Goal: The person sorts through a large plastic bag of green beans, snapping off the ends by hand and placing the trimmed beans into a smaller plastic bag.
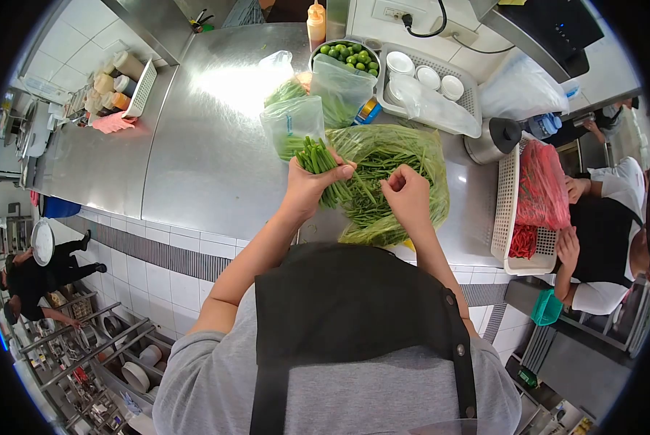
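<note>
A bundle of green beans (325,168) is gripped in my left hand (312,187), the thumb pressed across it. My right hand (407,194) is closed in a pinch over the right part of an open yellow-green plastic bag (441,163); what its fingertips hold is too small to tell. Many loose green beans (372,196) lie in that bag, below and between both hands. Just behind my left hand stands a clear bag of greens (293,127), with another clear bag (343,87) beside it.
Limes (350,54) fill a bowl at the back, near a sauce bottle (316,25). A tray with white cups (452,88) and a steel pitcher (493,140) stand right. A co-worker's hands (568,246) touch a basket (508,210) with a red bag (542,185).
</note>
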A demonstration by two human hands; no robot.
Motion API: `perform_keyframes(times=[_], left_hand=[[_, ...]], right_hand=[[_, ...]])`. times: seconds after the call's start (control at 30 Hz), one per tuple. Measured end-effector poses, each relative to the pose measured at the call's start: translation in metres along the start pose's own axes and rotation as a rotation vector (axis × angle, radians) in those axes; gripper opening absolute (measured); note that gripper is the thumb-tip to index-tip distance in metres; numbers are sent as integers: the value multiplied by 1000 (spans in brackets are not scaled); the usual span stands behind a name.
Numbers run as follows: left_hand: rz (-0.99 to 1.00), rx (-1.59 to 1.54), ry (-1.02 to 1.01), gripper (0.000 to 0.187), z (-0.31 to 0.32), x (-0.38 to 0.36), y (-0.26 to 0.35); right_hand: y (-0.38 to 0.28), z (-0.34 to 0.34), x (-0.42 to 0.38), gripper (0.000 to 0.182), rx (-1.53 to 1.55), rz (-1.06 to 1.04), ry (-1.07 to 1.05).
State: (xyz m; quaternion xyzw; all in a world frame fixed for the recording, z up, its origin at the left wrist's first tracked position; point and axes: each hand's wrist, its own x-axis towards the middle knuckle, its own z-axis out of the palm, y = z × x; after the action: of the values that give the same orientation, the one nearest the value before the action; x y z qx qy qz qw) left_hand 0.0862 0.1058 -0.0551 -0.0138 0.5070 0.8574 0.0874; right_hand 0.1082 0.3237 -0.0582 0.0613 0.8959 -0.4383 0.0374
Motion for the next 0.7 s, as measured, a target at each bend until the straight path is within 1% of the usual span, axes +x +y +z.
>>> perform_keyframes(times=[0.03,0.07,0.13,0.27,0.33,0.37,0.43,0.47,0.53,0.57,0.67,0.7], left_hand=[[-18,1,0,25,-1,0,0],[-19,1,1,25,-2,0,-1],[-37,-37,14,25,-3,0,-1],[-61,-27,27,25,-4,0,0],[-99,-34,1,26,-4,-1,0],[-99,-35,1,26,-4,-1,2],[-153,131,-49,26,-2,-1,5],[-153,130,-49,26,-1,-2,5],[-122,233,-68,18,0,-4,4],[-122,233,-68,18,1,-5,4],[-133,287,-84,19,4,-5,5],[-163,254,-68,19,4,-5,5]], right_hand=[[-1,-2,-1,19,-172,30,-19],[3,-2,-2,19,-171,30,-21],[10,-1,-4,23,-206,-145,-38],[-2,-5,-2,25,-297,-208,11],[-11,-5,0,23,-208,-313,102],[-18,-5,1,23,-209,-313,101],[-33,-3,2,16,284,-217,-58],[-37,-1,2,16,283,-217,-58],[-44,3,1,12,377,-241,-113],[-44,5,1,12,376,-241,-113],[-41,10,2,9,328,-297,-93],[-42,13,2,8,266,-389,-13]])
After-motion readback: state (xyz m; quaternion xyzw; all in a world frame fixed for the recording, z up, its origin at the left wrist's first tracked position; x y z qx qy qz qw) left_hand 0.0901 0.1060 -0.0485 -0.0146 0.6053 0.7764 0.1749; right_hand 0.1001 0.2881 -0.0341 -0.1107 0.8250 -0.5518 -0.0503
